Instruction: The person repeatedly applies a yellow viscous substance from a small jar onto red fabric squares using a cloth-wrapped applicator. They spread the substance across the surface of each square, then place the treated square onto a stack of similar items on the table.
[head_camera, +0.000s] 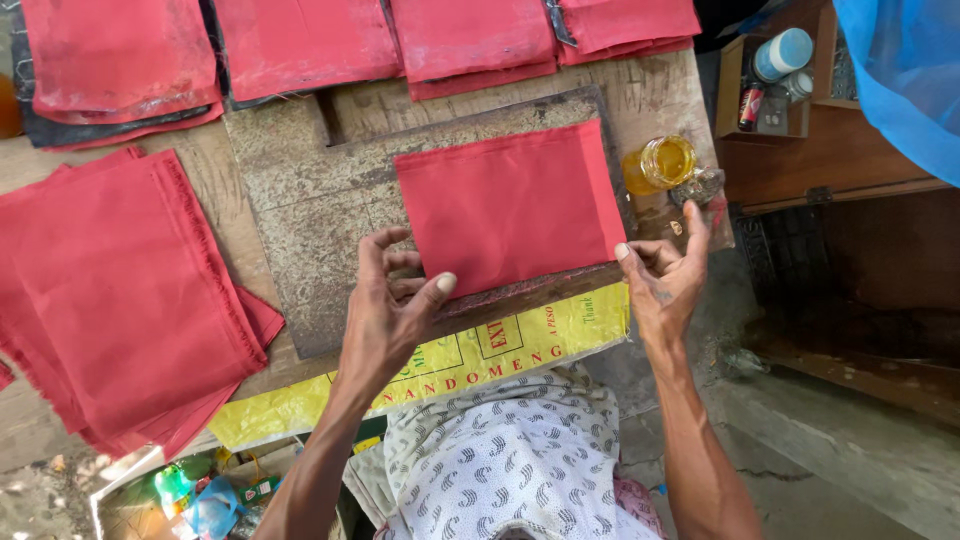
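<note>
Hands (400, 300) flank red cloth (510, 205) (flat).

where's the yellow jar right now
In the head view the yellow jar stands at the table's right edge, just right of the red cloth on the board and just above the right hand.
</note>
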